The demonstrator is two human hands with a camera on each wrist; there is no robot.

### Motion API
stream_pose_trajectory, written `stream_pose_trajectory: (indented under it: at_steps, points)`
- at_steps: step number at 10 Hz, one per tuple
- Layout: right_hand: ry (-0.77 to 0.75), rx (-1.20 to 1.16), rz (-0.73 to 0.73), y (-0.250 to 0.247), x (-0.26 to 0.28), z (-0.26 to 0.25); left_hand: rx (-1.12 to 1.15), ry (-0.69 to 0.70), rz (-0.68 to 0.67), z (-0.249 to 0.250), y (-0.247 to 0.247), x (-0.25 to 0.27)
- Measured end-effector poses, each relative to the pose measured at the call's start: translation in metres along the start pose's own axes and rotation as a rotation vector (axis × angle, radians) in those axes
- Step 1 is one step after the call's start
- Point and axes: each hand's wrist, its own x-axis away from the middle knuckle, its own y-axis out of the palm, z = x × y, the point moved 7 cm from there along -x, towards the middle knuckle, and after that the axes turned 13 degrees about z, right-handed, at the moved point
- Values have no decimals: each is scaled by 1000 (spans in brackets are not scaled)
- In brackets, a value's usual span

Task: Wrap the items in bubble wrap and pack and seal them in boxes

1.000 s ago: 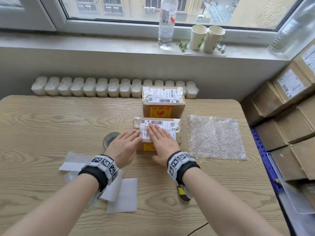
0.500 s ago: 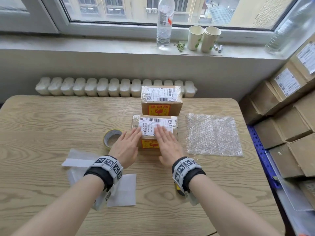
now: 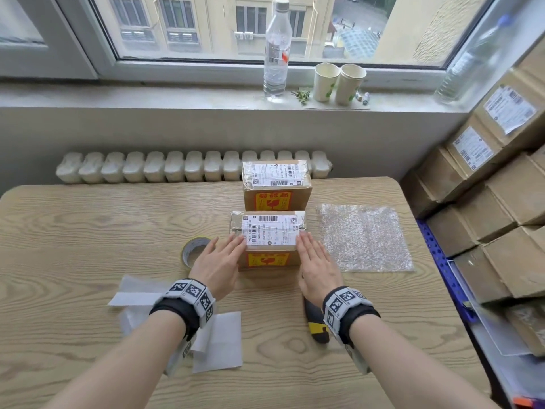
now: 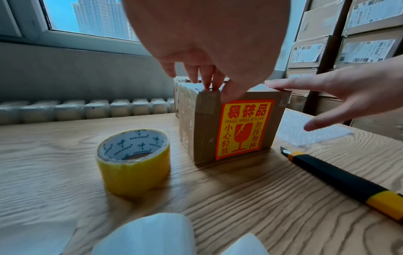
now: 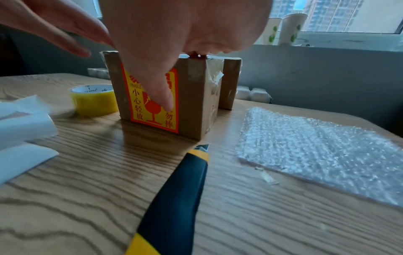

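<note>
A sealed brown box (image 3: 269,249) with a white shipping label and a red-yellow fragile sticker (image 4: 242,129) stands mid-table. My left hand (image 3: 219,261) lies flat, fingers straight, with its fingertips (image 4: 207,84) on the box's top left edge. My right hand (image 3: 317,262) lies flat along the top right edge, thumb (image 5: 161,96) hanging in front of the sticker. A second sealed box (image 3: 276,185) stands just behind. A sheet of bubble wrap (image 3: 364,237) lies flat to the right.
A yellow tape roll (image 3: 193,250) sits left of the box. A black-yellow utility knife (image 5: 172,198) lies under my right wrist. White backing papers (image 3: 216,339) lie at front left. Stacked cartons (image 3: 501,184) fill the right side; bottle and cups stand on the sill.
Both hands have slid apart across the label, from the middle of the box's top out to its left and right edges.
</note>
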Motion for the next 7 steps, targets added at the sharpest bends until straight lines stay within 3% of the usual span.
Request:
stream_pose_trajectory:
  at_steps: [1, 3, 5, 7]
  points:
    - [-21, -56, 29, -11, -13, -11, 37, -35, 5, 4, -2, -8]
    - [-63, -127, -5, -20, -52, -36, 36, -65, -152, 7, 7, -40]
    - [84, -89, -74, -7, -60, -10, -29, -156, -197, -16, 5, -46]
    - [231, -48, 38, -24, -41, 21, 49, -243, -115, -38, -9, -38]
